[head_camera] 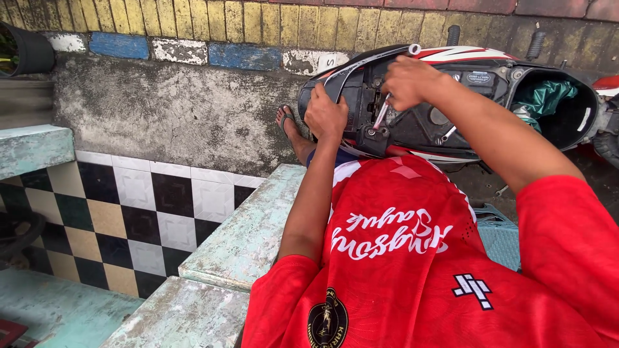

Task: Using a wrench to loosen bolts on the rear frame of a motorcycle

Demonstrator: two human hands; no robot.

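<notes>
The left hand (325, 116) wraps its fingers around the scooter's black body panel (361, 96) to steady it, while the right hand (409, 80) pinches a metal wrench (382, 115) just below, on a bolt.

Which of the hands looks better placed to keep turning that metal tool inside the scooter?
Probably the right hand: it grips the wrench, which reaches down into the scooter. The left hand grips the panel edge.

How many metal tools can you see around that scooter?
3: a wrench in the right hand, another wrench lying inside the scooter, one on the ground. Others may be hidden.
</notes>
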